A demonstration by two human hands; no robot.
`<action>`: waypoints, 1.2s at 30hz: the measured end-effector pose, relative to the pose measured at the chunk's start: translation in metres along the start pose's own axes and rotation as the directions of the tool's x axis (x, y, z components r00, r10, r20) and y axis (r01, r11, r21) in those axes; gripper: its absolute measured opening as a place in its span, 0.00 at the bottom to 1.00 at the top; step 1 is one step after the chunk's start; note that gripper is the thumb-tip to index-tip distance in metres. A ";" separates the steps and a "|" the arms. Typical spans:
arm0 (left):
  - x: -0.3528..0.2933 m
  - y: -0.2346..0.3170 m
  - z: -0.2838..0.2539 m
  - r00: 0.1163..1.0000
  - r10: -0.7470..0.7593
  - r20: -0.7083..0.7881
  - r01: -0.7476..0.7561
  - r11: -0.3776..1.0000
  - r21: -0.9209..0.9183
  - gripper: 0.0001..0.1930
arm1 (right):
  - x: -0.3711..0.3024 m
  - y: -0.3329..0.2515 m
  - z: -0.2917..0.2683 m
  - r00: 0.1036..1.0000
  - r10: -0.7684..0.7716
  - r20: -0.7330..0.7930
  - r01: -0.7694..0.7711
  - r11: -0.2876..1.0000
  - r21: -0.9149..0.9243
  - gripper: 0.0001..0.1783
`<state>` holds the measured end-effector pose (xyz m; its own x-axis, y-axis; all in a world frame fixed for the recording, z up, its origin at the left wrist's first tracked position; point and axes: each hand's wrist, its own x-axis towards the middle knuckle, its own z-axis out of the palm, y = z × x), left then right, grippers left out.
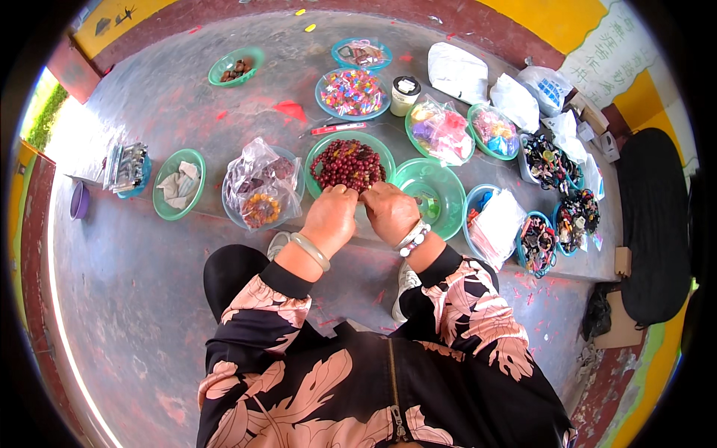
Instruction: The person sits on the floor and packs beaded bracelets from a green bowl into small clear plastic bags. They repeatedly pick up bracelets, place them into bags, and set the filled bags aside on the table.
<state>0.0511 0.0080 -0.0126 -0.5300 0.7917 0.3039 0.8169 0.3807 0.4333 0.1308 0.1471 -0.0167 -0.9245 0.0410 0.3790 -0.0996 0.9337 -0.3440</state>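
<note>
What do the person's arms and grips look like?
The sleeves are black with big, pale pink leaves, ending in plain black cuffs. Behind the bare left grip sits a smooth, pale bangle; behind the bare right grip are whitish bracelets with some dark bits.

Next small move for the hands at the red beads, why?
Probably raise both slightly: the left hand and right hand are close together over the near side of the green bowl of dark red beads, and anything they may be holding is hidden.
</note>
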 end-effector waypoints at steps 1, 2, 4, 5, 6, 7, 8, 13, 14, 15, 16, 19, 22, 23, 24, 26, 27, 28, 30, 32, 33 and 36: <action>0.000 -0.003 0.001 1.000 -0.012 -0.022 0.011 1.000 -0.026 0.07 | 0.000 0.001 -0.001 1.000 0.029 -0.008 -0.029 0.999 -0.015 0.06; 0.001 -0.007 0.001 0.998 -0.023 -0.053 0.021 0.999 -0.050 0.07 | 0.001 0.001 -0.002 0.998 0.058 -0.017 -0.059 0.998 -0.030 0.07; 0.003 -0.014 -0.002 0.992 -0.046 -0.114 0.035 0.995 -0.098 0.07 | 0.001 0.006 -0.003 0.990 0.143 0.018 -0.143 0.989 -0.031 0.10; 0.002 -0.014 -0.004 0.989 -0.053 -0.138 0.036 0.992 -0.123 0.07 | 0.000 0.011 -0.003 0.978 0.197 0.063 -0.196 0.980 -0.019 0.12; 0.001 -0.015 -0.005 0.994 -0.018 -0.111 0.001 0.988 -0.154 0.07 | 0.000 0.015 -0.002 0.963 0.249 0.108 -0.249 0.968 -0.009 0.15; 0.000 -0.017 -0.005 0.996 0.018 -0.087 -0.034 0.982 -0.187 0.07 | 0.000 0.018 -0.001 0.956 0.260 0.138 -0.263 0.965 0.010 0.16; -0.002 -0.017 -0.005 0.997 0.054 -0.063 -0.067 0.973 -0.220 0.07 | -0.001 0.020 0.001 0.954 0.257 0.156 -0.261 0.965 0.008 0.16; -0.016 -0.018 -0.001 0.987 -0.018 0.160 0.044 0.986 -0.159 0.05 | -0.002 0.022 0.006 0.902 0.242 0.358 -0.259 0.966 -0.003 0.15; -0.018 -0.018 -0.001 0.982 -0.037 0.185 0.065 0.987 -0.147 0.04 | -0.003 0.023 0.007 0.900 0.210 0.382 -0.241 0.970 0.033 0.14; -0.018 -0.020 -0.002 0.983 -0.068 0.169 0.096 0.982 -0.162 0.04 | -0.001 0.025 0.008 0.898 0.179 0.403 -0.224 0.972 0.068 0.14; -0.020 -0.022 -0.003 0.983 -0.101 0.153 0.128 0.976 -0.178 0.03 | 0.001 0.027 0.008 0.894 0.145 0.423 -0.207 0.973 0.104 0.13; -0.023 -0.032 -0.011 0.984 -0.152 0.094 0.165 0.974 -0.156 0.04 | 0.017 0.025 -0.004 0.830 0.108 0.546 -0.309 0.906 0.290 0.12; -0.024 -0.046 -0.029 0.972 -0.236 -0.012 0.233 0.967 -0.105 0.05 | 0.032 0.035 -0.006 0.881 0.197 0.430 -0.397 0.803 0.446 0.14; -0.024 -0.051 -0.039 0.962 -0.264 -0.067 0.254 0.960 -0.121 0.05 | 0.036 0.039 -0.003 0.881 0.290 0.374 -0.447 0.770 0.456 0.14; -0.023 -0.054 -0.052 0.950 -0.289 -0.120 0.273 0.953 -0.135 0.06 | 0.039 0.046 0.002 0.896 0.296 0.332 -0.417 0.818 0.395 0.14; -0.020 -0.057 -0.075 0.896 -0.414 -0.159 0.404 0.910 -0.095 0.06 | 0.044 0.064 0.020 0.922 0.300 0.247 -0.361 0.896 0.258 0.13; -0.023 -0.071 -0.077 0.882 -0.418 -0.219 0.414 0.908 -0.066 0.04 | 0.047 0.069 0.033 0.923 0.285 0.258 -0.323 0.939 0.118 0.11; -0.021 -0.072 -0.080 0.869 -0.439 -0.229 0.436 0.898 -0.067 0.05 | 0.044 0.077 0.048 0.926 0.262 0.271 -0.280 0.960 0.028 0.11; -0.021 -0.072 -0.095 0.834 -0.489 -0.258 0.491 0.869 -0.058 0.05 | 0.045 0.081 0.075 0.929 0.204 0.308 -0.170 0.976 -0.133 0.11; -0.022 -0.074 -0.100 0.817 -0.519 -0.252 0.515 0.853 -0.085 0.05 | 0.047 0.075 0.093 0.886 0.192 0.422 -0.071 0.955 -0.287 0.12; -0.022 -0.075 -0.102 0.814 -0.529 -0.242 0.523 0.847 -0.093 0.05 | 0.047 0.071 0.102 0.880 0.220 0.421 -0.071 0.937 -0.341 0.12; -0.020 -0.081 -0.100 0.824 -0.508 -0.252 0.502 0.860 -0.093 0.05 | 0.049 0.066 0.123 0.824 0.344 0.451 -0.106 0.875 -0.473 0.12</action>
<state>-0.0270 -0.0864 0.0312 -0.9088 0.3382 0.2444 0.4155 0.6801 0.6039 0.0337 0.1672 -0.1262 -0.9617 0.1940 -0.1934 0.1847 0.9806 0.0655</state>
